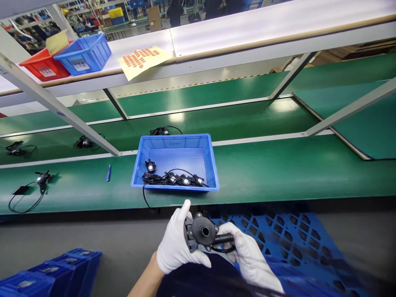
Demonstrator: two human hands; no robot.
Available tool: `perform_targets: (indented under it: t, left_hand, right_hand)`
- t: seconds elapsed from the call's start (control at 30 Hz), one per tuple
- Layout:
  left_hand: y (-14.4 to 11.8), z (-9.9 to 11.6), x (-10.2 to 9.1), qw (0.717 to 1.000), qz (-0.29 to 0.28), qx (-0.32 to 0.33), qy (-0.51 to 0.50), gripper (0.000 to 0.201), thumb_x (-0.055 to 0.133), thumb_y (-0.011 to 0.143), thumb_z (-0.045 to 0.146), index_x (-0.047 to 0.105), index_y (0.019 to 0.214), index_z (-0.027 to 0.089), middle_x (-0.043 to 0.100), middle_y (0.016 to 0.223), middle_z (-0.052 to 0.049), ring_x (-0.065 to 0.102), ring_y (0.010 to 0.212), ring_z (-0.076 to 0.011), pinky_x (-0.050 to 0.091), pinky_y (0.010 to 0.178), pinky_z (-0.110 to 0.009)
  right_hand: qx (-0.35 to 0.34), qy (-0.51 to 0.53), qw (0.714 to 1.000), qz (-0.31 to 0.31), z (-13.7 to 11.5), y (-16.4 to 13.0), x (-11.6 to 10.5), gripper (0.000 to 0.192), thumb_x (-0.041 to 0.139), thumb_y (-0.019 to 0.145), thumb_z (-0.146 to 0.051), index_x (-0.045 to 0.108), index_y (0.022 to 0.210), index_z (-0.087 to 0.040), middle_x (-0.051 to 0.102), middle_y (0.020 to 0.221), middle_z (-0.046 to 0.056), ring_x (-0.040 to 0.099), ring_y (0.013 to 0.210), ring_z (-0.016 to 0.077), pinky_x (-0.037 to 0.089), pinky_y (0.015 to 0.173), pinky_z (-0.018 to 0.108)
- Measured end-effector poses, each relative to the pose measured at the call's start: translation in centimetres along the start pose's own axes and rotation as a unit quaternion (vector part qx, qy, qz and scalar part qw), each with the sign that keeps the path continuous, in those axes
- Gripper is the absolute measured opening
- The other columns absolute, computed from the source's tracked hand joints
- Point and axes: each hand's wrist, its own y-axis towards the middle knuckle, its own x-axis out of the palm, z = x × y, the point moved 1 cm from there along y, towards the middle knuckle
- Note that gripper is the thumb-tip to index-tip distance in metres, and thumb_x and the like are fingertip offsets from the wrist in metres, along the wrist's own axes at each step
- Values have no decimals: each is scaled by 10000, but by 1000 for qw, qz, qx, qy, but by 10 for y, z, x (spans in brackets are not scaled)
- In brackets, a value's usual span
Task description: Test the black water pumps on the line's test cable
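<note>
Between my two white-gloved hands is a black pump with a round housing, a central opening and a side pipe. My left hand grips its body from the left, thumb pointing up. On the right, my right hand closes around the side pipe and a loop of black cable; some of its fingers are hidden behind the part. Just beyond my hands, a blue bin stands on the green bench and holds several black pumps with coiled cables. One cable hangs over its front rim.
A pump with cable and a blue utility knife lie left on the bench. More pumps sit on the conveyor behind. The shelf above carries red and blue bins and a sticker sheet. A blue pallet lies below right.
</note>
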Motion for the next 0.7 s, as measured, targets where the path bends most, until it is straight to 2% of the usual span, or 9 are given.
perform_targets:
  t: [0.1, 0.27, 0.47, 0.7]
  left_hand:
    - [-1, 0, -1, 999, 7, 32, 31, 1402, 758, 511, 854, 166, 1614, 223, 552, 1071, -84, 575, 876, -272, 497, 840, -490]
    - [-3, 10, -7, 997, 4, 56, 58, 1360, 756, 573, 819, 122, 1620, 223, 567, 1073, -82, 594, 891, -280, 508, 843, -475]
    - [-6, 10, -12, 994, 18, 66, 80, 1400, 789, 534, 805, 121, 1610, 208, 571, 1053, -61, 604, 872, -244, 517, 831, -442]
    - [-9, 8, -16, 995, 23, 68, 64, 1320, 651, 596, 883, 105, 1616, 248, 553, 1051, -62, 596, 851, -238, 519, 807, -435]
  right_hand:
    - [6, -5, 1000, 9, 3, -1, 2, 702, 291, 939, -806, 649, 887, -204, 616, 747, 33, 523, 621, 149, 428, 552, 238]
    - [-24, -41, 999, 10, 13, 0, 1, 708, 235, 978, -758, 656, 880, -197, 472, 593, -15, 403, 531, 130, 361, 550, 261]
    - [-28, -54, 998, -25, 11, 0, 5, 719, 224, 978, -757, 667, 929, -193, 482, 651, -3, 399, 550, 132, 365, 535, 256]
    - [-11, -60, 998, -25, 4, 0, 14, 728, 204, 969, -776, 644, 904, -200, 462, 633, -9, 392, 562, 137, 378, 556, 248]
